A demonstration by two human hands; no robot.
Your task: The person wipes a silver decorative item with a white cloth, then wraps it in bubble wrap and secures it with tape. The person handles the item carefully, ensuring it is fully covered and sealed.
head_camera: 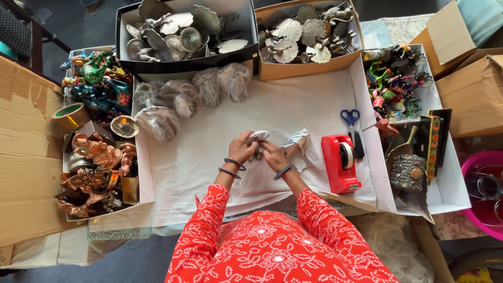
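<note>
At counter centre | my left hand point(242, 148) and right hand point(273, 155) pinch a small wrapped metal piece point(258, 138) | tape dispenser point(341, 162) at 3 o'clock | I judge it light, stiff, slippery in film; grip its edges.

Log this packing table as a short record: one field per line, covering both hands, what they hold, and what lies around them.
Left hand: grips a small silver piece half wrapped in clear plastic
Right hand: holds the same piece from the other side
Surface: white sheet
Right of the hands: red tape dispenser, blue-handled scissors
Behind the hands: wrapped bundles
Far edge: two boxes of silver metal pieces
Left side: copper figurines, tape roll
</note>
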